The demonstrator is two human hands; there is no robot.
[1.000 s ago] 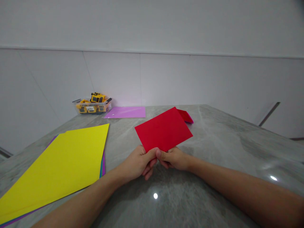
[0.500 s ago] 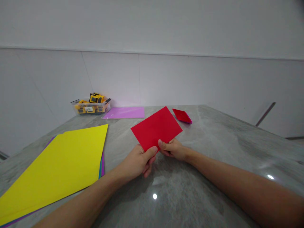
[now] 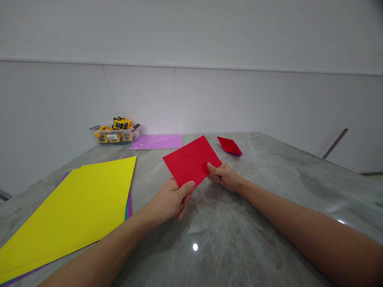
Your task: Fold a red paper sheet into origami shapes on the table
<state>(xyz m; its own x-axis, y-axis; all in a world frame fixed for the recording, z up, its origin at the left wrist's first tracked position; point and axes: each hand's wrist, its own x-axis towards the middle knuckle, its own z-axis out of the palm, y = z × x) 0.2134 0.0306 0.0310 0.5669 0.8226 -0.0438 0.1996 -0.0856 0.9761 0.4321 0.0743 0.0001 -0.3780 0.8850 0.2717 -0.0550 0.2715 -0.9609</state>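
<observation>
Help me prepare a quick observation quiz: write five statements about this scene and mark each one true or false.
1. The left hand and the right hand both hold the red card. True.
2. A green sheet tops the large stack. False: the yellow sheet is on top.
3. Yellow toys sit in a clear box. True.
4. The pink sheet stands upright. False: the pink sheet lies flat on the table.
5. The two hands touch each other. False: they are apart.

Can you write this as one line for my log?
left hand: holds red card; right hand: holds same card; yellow sheet: lying left of card
</observation>
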